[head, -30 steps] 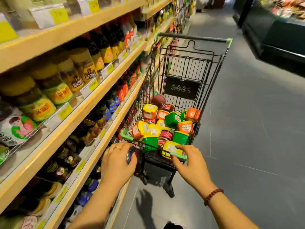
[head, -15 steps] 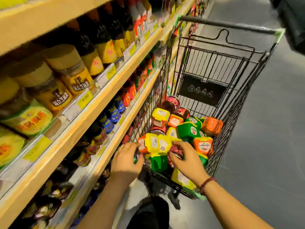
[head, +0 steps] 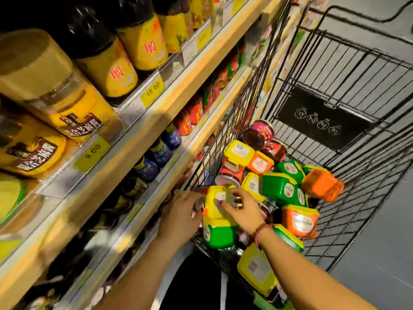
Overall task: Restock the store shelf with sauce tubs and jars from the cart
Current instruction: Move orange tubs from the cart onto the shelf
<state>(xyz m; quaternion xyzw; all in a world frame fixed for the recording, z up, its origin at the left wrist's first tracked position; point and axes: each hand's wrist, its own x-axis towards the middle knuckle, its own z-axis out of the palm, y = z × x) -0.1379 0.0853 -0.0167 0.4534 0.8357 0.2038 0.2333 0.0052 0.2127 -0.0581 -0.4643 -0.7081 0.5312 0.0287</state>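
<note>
The left hand [head: 178,218] has let go of the cart [head: 362,209] and touches the yellow tub [head: 214,202]; its grip is hidden. The right hand [head: 242,212] now grips that tub.

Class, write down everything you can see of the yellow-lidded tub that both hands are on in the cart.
The yellow-lidded tub looks like glossy plastic: squarish yellow lid with a white sticker, orange body showing at the edges. It is tipped with its lid toward the camera in the near left corner of the wire cart, atop a green tub. The left hand holds its left side; the right hand grips its right.
</note>
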